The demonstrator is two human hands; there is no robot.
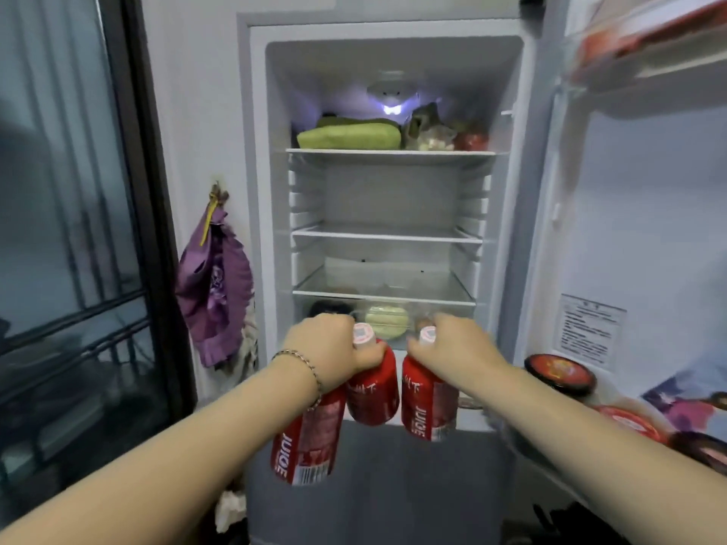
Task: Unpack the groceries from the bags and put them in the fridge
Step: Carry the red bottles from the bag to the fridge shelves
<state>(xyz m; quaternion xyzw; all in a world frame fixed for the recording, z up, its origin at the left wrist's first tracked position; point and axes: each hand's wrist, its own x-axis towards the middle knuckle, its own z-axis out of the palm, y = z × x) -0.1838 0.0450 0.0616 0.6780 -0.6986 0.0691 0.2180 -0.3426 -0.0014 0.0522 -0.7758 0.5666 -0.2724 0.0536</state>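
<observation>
The fridge (259, 190) stands open in front of me. My left hand (328, 348) grips two red juice bottles by their necks: one (307, 438) hangs lower left, the other (373, 391) has a white cap showing. My right hand (456, 348) holds a third red juice bottle (429, 403) by its neck. All three hang in front of the fridge's lower part, below the bottom glass shelf (385, 297). The top shelf (389, 152) carries green vegetables (350, 137) and bagged produce (436, 131). The two middle shelves are bare.
The open fridge door (629, 230) is on the right, with red-lidded jars (560, 373) in its lower rack. A purple cloth bag (216, 285) hangs on the wall to the left. A dark glass door (78, 230) fills the far left. Produce (387, 320) lies in the drawer.
</observation>
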